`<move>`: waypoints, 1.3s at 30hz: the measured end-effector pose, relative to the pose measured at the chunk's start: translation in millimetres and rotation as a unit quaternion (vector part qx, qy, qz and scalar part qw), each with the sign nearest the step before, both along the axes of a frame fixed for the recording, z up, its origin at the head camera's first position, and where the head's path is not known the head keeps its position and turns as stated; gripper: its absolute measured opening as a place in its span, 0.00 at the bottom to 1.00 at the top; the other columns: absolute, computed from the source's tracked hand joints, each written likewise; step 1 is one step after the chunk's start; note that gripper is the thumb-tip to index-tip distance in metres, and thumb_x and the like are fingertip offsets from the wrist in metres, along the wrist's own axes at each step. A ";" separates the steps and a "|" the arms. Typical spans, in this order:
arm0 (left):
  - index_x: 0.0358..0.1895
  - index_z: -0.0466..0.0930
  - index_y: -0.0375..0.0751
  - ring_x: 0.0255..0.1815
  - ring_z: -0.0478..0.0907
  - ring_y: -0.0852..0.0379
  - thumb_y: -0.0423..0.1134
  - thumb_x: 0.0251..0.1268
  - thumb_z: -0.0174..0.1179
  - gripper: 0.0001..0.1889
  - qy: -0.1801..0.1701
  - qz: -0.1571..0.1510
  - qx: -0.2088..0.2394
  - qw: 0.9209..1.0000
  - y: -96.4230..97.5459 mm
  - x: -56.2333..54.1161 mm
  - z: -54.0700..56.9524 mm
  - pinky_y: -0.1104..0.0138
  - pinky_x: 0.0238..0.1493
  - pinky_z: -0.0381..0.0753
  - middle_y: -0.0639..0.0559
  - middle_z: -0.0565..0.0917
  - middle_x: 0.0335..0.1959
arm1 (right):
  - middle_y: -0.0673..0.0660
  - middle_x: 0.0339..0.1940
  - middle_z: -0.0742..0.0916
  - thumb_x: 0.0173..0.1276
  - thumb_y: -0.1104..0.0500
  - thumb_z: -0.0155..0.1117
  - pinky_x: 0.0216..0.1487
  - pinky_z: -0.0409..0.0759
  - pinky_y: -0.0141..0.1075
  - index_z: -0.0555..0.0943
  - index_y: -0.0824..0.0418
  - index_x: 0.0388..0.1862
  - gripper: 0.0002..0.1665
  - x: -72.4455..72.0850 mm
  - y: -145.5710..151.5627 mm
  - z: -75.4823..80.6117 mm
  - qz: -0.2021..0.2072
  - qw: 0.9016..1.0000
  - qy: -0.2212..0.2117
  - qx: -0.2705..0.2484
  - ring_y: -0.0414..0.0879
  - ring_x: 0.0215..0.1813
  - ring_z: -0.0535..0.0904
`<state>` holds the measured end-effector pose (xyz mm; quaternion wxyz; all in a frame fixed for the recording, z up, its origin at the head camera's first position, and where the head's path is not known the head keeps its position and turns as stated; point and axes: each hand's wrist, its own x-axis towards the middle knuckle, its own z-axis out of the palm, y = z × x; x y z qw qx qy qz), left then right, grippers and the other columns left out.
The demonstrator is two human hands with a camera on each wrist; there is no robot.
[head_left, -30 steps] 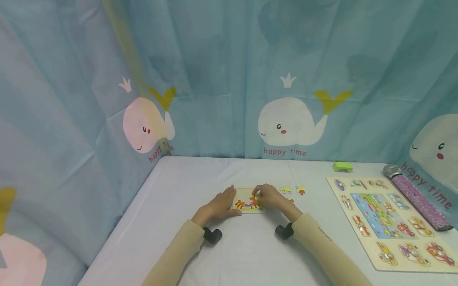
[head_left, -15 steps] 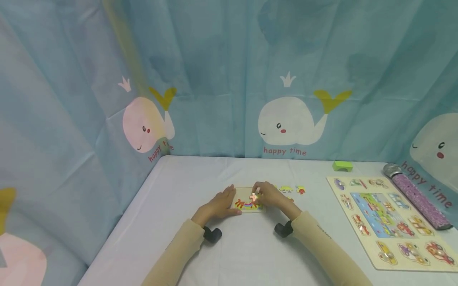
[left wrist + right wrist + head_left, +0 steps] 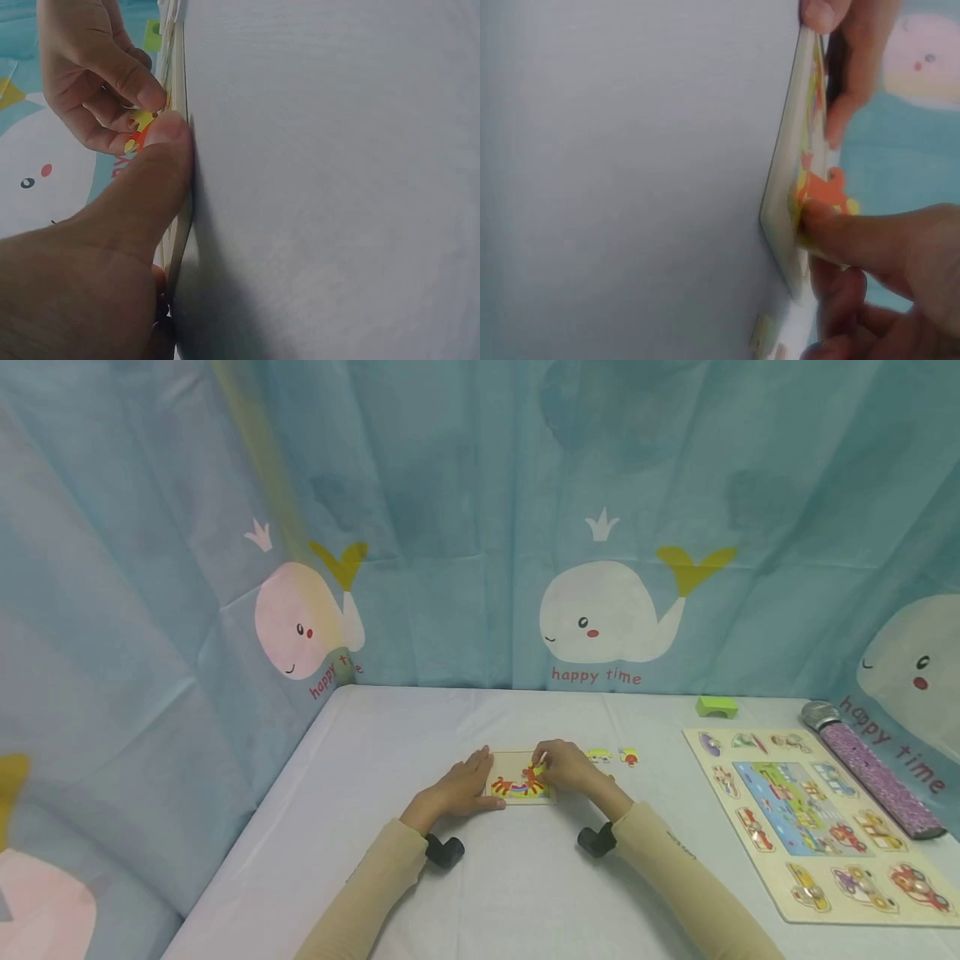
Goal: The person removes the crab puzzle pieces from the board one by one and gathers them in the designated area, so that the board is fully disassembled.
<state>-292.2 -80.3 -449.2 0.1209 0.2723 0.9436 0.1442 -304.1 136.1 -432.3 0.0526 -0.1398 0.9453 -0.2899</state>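
Observation:
A small wooden puzzle board (image 3: 512, 762) lies on the white table, its lower part filled with a red-orange animal and rainbow picture. My left hand (image 3: 459, 787) rests along the board's left side, fingers extended and thumb on the near edge. At the board's right side, my right hand (image 3: 566, 767) pinches an orange-and-yellow puzzle piece (image 3: 826, 189) between thumb and fingers. In the right wrist view this piece is tilted up from the board, its lower end behind the thumb. Right of that hand lie loose puzzle pieces (image 3: 628, 757), some partly hidden by it.
A large wooden peg puzzle (image 3: 772, 885) with vehicle shapes lies at the right. Beyond it are a glittery pink microphone (image 3: 885, 777) and a green arch block (image 3: 717, 707). A blue whale-print curtain (image 3: 450, 527) hangs behind the table's back edge.
The piece in my right fingers has been turned: its pale face showed half a second ago, its orange side shows now. My left hand has stayed on the board.

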 end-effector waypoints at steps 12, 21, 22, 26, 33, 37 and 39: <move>0.71 0.46 0.31 0.75 0.43 0.46 0.61 0.59 0.53 0.47 0.006 0.000 -0.009 1.000 0.9 -0.4 2.7 0.51 0.71 0.50 0.39 0.44 0.74 | 0.52 0.31 0.85 0.56 0.63 0.67 0.36 0.74 0.36 0.83 0.61 0.31 0.03 1.9 4.2 1.6 0.018 1.000 -0.004 0.002 0.42 0.30 0.73; 0.71 0.46 0.30 0.75 0.43 0.45 0.61 0.60 0.53 0.47 0.010 -0.004 -0.004 1.000 0.6 0.1 0.8 0.50 0.71 0.50 0.38 0.45 0.74 | 0.56 0.35 0.87 0.57 0.63 0.66 0.39 0.77 0.37 0.84 0.64 0.34 0.06 1.2 7.2 1.0 0.032 0.999 0.002 0.000 0.42 0.32 0.75; 0.71 0.46 0.30 0.75 0.43 0.45 0.61 0.60 0.53 0.47 0.010 -0.005 -0.004 1.000 0.6 0.2 0.4 0.50 0.71 0.50 0.38 0.45 0.74 | 0.56 0.36 0.86 0.57 0.62 0.66 0.40 0.76 0.36 0.84 0.64 0.34 0.07 0.7 8.1 0.8 0.034 0.999 0.001 -0.001 0.42 0.33 0.75; 0.71 0.47 0.30 0.75 0.43 0.45 0.61 0.60 0.53 0.46 0.011 -0.004 -0.003 1.000 0.8 0.6 -0.3 0.51 0.71 0.50 0.38 0.45 0.74 | 0.55 0.37 0.85 0.61 0.62 0.63 0.35 0.74 0.33 0.84 0.63 0.40 0.09 -3.6 14.4 -0.1 0.039 0.999 -0.013 -0.014 0.42 0.33 0.73; 0.71 0.46 0.31 0.75 0.42 0.46 0.60 0.60 0.53 0.46 0.004 0.001 -0.006 1.000 1.4 1.1 -0.7 0.51 0.72 0.50 0.39 0.45 0.74 | 0.57 0.32 0.83 0.64 0.63 0.59 0.20 0.70 0.32 0.81 0.61 0.45 0.11 -5.3 34.7 0.4 0.020 0.994 -0.050 -0.094 0.43 0.18 0.69; 0.71 0.46 0.32 0.75 0.42 0.46 0.61 0.60 0.53 0.46 0.005 0.003 -0.008 1.000 0.8 0.7 -0.9 0.52 0.72 0.49 0.39 0.44 0.74 | 0.55 0.26 0.84 0.62 0.60 0.63 0.20 0.72 0.33 0.81 0.60 0.42 0.10 -4.4 51.9 -3.7 -0.007 0.990 -0.049 -0.133 0.44 0.20 0.74; 0.71 0.46 0.32 0.75 0.42 0.46 0.61 0.60 0.53 0.46 0.005 0.006 -0.010 1.000 -0.1 0.7 -1.7 0.52 0.72 0.49 0.40 0.44 0.74 | 0.55 0.28 0.85 0.61 0.59 0.64 0.22 0.74 0.34 0.81 0.61 0.41 0.11 -2.6 62.0 -4.7 -0.028 0.987 -0.047 -0.151 0.44 0.24 0.76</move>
